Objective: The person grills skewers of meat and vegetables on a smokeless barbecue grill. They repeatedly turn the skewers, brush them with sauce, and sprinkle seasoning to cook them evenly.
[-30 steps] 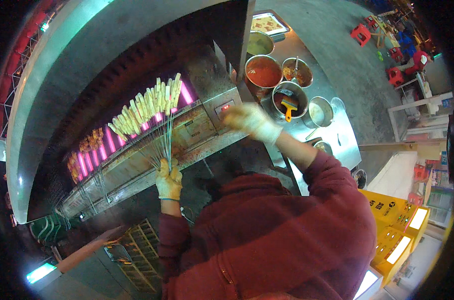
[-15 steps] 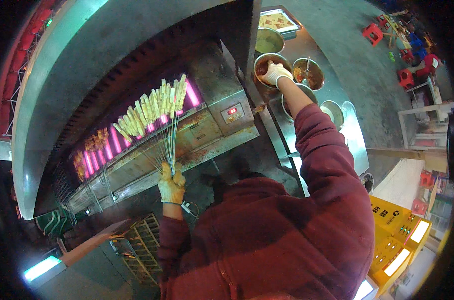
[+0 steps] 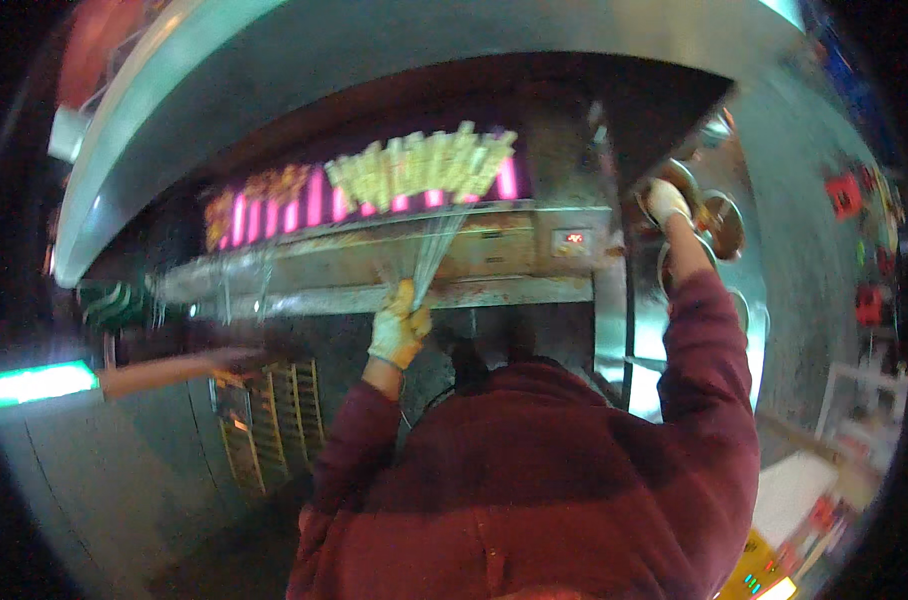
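My left hand (image 3: 399, 328), in a pale work glove, is closed around the handle ends of a bunch of metal skewers (image 3: 437, 258). Their far ends carry long pale food pieces (image 3: 424, 168), fanned out over the glowing pink tubes of a grill (image 3: 374, 245). On the right, my right hand (image 3: 666, 202), also gloved, is at a round metal bowl (image 3: 682, 177) on the side counter. Blur and the angle hide its fingers, so I cannot tell whether it grips anything.
Browned skewers (image 3: 276, 184) lie at the grill's left part. Beside the first bowl stands another metal bowl (image 3: 724, 225) with reddish-brown contents. A lit control panel (image 3: 574, 241) is on the grill's right front. The large metal hood (image 3: 394, 70) overhangs everything. A slatted rack (image 3: 274, 420) stands lower left.
The whole view has swung, so the grill lies more level and the side counter sits farther right. My left hand still holds the skewers; my right hand remains at the bowl.
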Demonstrator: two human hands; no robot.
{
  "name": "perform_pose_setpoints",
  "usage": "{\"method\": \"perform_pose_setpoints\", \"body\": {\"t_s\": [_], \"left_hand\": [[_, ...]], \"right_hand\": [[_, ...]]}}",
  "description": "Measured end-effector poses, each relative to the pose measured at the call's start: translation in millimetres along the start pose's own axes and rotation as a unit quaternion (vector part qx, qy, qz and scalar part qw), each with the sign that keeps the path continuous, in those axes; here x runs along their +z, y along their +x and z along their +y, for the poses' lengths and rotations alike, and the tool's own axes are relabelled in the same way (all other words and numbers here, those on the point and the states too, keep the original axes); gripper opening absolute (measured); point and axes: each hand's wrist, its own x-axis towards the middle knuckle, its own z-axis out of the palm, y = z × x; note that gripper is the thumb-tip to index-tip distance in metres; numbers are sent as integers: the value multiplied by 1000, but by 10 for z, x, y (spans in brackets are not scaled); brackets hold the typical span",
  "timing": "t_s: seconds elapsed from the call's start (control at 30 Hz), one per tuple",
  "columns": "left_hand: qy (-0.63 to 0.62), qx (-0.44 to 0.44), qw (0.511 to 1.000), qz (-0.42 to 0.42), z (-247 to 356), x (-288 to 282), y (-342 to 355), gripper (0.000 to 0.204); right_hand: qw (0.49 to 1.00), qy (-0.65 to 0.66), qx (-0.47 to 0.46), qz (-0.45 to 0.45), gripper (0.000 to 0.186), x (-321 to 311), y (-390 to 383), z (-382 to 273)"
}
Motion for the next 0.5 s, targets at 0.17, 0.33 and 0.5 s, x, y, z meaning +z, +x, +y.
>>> {"method": "perform_pose_setpoints", "body": {"t_s": [0.17,0.33,0.5], "left_hand": [[16,13,1000,-6,19,73,-81,31],[42,20,998,33,48,113,-147,31],[65,3,997,44,72,27,-84,31]], "right_hand": [[997,-5,-22,-68,36,-388,-306,-106],[999,-39,0,-33,34,-427,-318,-174],[996,60,5,63,30,-635,-438,-30]]}}
